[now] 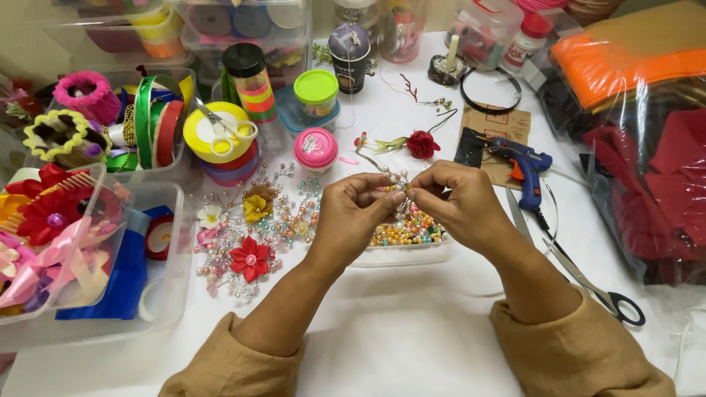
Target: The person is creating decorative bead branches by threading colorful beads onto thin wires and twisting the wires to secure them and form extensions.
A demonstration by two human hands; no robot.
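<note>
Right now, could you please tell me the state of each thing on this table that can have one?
Left hand: fingertips pinched on a beaded wire piece.
Right hand: pinching the same piece.
Bead tray: open, holding mixed beads.
Large scissors: lying slightly open.
Glue gun: lying on cardboard, unheld.
Pink-lidded jar: closed.
Green-lidded jar: closed.
Small scissors: resting on ribbon rolls.

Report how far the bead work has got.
Done: finished beaded flower sprays lie at the left. In hand: left hand and right hand pinch a small beaded wire piece together. Left: the tray of loose beads is far from used up.
</note>
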